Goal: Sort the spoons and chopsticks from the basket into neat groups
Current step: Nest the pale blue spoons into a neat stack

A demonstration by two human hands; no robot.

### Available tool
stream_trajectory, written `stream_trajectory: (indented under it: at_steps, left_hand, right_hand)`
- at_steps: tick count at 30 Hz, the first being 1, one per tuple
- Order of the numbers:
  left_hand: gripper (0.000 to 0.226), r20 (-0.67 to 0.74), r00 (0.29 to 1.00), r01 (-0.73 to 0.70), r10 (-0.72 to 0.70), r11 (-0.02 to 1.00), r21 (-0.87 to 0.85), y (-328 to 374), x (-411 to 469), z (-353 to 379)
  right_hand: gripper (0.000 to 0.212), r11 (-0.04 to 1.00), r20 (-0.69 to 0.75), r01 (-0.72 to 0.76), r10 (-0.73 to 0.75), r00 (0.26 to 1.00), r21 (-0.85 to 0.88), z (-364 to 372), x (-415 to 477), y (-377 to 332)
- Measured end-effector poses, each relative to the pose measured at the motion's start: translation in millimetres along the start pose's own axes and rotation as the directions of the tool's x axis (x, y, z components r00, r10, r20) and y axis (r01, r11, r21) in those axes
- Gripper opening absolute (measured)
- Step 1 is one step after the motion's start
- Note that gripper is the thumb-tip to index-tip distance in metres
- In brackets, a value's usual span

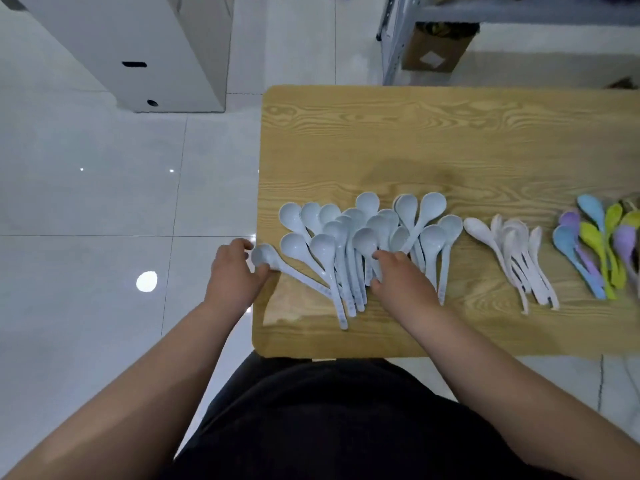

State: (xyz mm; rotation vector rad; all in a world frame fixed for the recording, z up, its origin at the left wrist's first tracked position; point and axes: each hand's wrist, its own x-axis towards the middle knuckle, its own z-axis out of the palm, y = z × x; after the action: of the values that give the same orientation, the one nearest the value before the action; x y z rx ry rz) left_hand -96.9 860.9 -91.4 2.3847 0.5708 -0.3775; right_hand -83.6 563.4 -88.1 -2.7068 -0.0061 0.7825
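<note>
Several pale blue-grey spoons (363,233) lie fanned out on the wooden table (415,140), bowls away from me. My left hand (233,271) pinches one blue-grey spoon (263,256) at the table's left edge, its bowl hanging past the edge. My right hand (398,275) rests with curled fingers on the handles in the middle of the pile. To the right lie a small group of white spoons (512,251) and a group of coloured spoons (595,244) in blue, purple and yellow-green. No basket or chopsticks are in view.
The table's left edge borders white floor tiles (104,202). A white cabinet (145,46) stands at the back left, and a metal shelf with a cardboard box (436,46) stands behind the table.
</note>
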Motion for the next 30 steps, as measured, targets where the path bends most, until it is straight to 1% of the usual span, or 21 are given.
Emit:
stream_trajectory:
  at_steps: [2,3,4,6,8,10,11,12,13,14,15,17,19,21,23,24,26,28,30]
  left_hand:
    - [0.058,0.069,0.997,0.022,-0.025,0.999,0.043,-8,28,0]
    - [0.058,0.126,0.991,0.027,-0.034,0.998,0.061,-10,40,0]
    - [0.053,0.183,0.983,0.017,-0.033,0.996,0.089,-12,50,1]
    - [0.033,0.264,0.965,-0.034,-0.007,0.988,0.15,-12,61,3]
    - [0.017,0.317,0.948,-0.073,0.027,0.988,0.133,-14,65,3]
    - [0.012,0.353,0.935,-0.047,0.042,0.999,0.006,-20,62,-1]
    - [0.011,0.355,0.934,0.006,0.03,0.995,-0.098,-25,59,-5]
    - [0.012,0.346,0.938,0.076,0.006,0.972,-0.223,-29,54,-10]
    - [0.013,0.324,0.946,0.145,-0.025,0.925,-0.351,-34,50,-17]
    - [0.015,0.292,0.955,0.189,-0.054,0.87,-0.456,-38,46,-24]
    - [0.018,0.257,0.963,0.204,-0.075,0.827,-0.524,-41,42,-32]
    - [0.029,0.213,0.972,0.207,-0.097,0.783,-0.586,-45,34,-47]
    - [0.033,0.181,0.976,0.205,-0.118,0.777,-0.596,-40,27,-60]
    - [0.029,0.171,0.979,0.195,-0.113,0.775,-0.602,-27,19,-65]
    - [0.025,0.218,0.973,0.202,-0.081,0.755,-0.623,-3,8,-65]
    - [0.029,0.266,0.959,0.25,-0.094,0.721,-0.646,10,1,-62]
    - [0.044,0.361,0.922,0.363,-0.137,0.627,-0.689,36,-13,-54]
    - [0.053,0.4,0.903,0.419,-0.155,0.521,-0.744,54,-26,-43]
    - [0.058,0.418,0.895,0.446,-0.157,0.381,-0.81,66,-38,-33]
  right_hand:
    - [0.044,0.998,-0.016,-0.055,0.054,0.998,-0.04,10,0,-6]
    - [0.045,0.996,-0.024,-0.076,0.074,0.997,-0.053,16,0,-9]
    - [0.047,0.994,-0.031,-0.096,0.094,0.995,-0.057,21,-1,-11]
    - [0.053,0.991,-0.05,-0.135,0.134,0.99,-0.025,28,-2,-16]
    - [0.056,0.983,-0.076,-0.183,0.185,0.98,0.033,30,-4,-20]
    - [0.055,0.963,-0.119,-0.233,0.249,0.961,0.139,31,-8,-24]
    - [0.053,0.949,-0.142,-0.241,0.272,0.952,0.204,30,-12,-25]
    - [0.049,0.936,-0.161,-0.237,0.284,0.945,0.258,29,-18,-26]
    - [0.046,0.928,-0.174,-0.227,0.286,0.942,0.297,28,-24,-28]
    - [0.043,0.92,-0.187,-0.212,0.283,0.941,0.329,26,-29,-29]
    - [0.041,0.913,-0.203,-0.191,0.277,0.939,0.359,24,-34,-31]
    - [0.039,0.894,-0.237,-0.131,0.252,0.938,0.428,17,-43,-39]
    - [0.04,0.856,-0.231,-0.048,0.193,0.954,0.515,8,-50,-54]
    - [0.04,0.796,-0.17,0.031,0.091,0.981,0.605,-3,-56,-74]
    - [0.041,0.745,-0.088,0.082,-0.031,0.996,0.662,-13,-61,-95]
    - [0.042,0.737,-0.06,0.106,-0.089,0.994,0.668,-17,-62,-104]
    - [0.043,0.724,-0.036,0.162,-0.187,0.982,0.67,-21,-67,-116]
    - [0.041,0.688,-0.012,0.183,-0.245,0.969,0.702,-22,-73,-118]
    - [0.045,0.687,0.015,0.181,-0.269,0.963,0.704,-21,-76,-109]
